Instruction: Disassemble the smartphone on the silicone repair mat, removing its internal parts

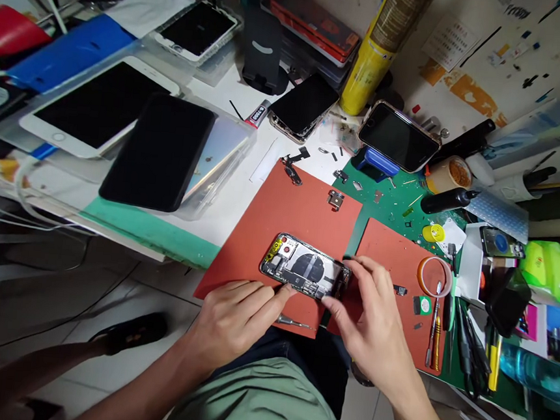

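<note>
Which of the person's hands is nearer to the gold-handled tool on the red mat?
Right. The right hand is left of the gold-handled tool, at one end of the opened phone; the left hand is farther left, at its near edge.

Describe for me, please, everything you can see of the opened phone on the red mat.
The opened phone lies flat, interior up, on the red mat, slightly slanted in view. Within its dark frame are a pale, metallic-looking inside, a round black patch crossed by a grey strip, a yellow part at the left end and dark components along the near edge. The left grip touches that edge; the right grip is at its right end.
</note>
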{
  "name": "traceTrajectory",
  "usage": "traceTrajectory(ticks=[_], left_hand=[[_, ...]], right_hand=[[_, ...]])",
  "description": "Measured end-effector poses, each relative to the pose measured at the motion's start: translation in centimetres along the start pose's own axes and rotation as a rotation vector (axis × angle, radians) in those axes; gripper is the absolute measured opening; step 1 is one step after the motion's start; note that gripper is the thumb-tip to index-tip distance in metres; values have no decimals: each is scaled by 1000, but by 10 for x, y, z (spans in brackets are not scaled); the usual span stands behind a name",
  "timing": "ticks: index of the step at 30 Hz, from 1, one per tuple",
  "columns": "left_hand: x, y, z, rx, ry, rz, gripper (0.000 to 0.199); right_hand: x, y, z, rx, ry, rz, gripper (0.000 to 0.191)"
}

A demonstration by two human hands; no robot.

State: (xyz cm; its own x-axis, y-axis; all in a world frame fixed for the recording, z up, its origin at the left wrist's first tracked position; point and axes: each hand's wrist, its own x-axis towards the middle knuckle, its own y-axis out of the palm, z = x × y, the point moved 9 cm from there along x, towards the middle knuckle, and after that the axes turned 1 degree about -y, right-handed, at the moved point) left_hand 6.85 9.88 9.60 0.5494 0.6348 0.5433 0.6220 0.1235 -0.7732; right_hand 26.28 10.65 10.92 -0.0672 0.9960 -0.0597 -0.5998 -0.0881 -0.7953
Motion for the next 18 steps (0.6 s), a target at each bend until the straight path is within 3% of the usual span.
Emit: traceTrajectory(ticks=[3, 8, 11, 13, 15, 18], left_hand=[[1, 2, 2, 4, -2, 9, 33], [5, -4, 2, -32, -31, -4, 32], [-3, -18, 12, -216, -310, -47, 20], [-21, -17, 19, -528, -597, -72, 30], [-38, -9, 9, -837, -735, -105, 53], [-47, 7, -19, -899, -633, -46, 55]], right_hand=[[-1, 9, 8, -46, -101, 129, 71], [-2, 10, 7, -35, -118, 121, 64], [-12, -3, 14, 19, -137, -9, 56], [-26, -4, 20, 170, -115, -49, 46], [-42, 15, 24, 468, -38, 26, 34], [-71, 65, 27, 1032, 203, 148, 40]])
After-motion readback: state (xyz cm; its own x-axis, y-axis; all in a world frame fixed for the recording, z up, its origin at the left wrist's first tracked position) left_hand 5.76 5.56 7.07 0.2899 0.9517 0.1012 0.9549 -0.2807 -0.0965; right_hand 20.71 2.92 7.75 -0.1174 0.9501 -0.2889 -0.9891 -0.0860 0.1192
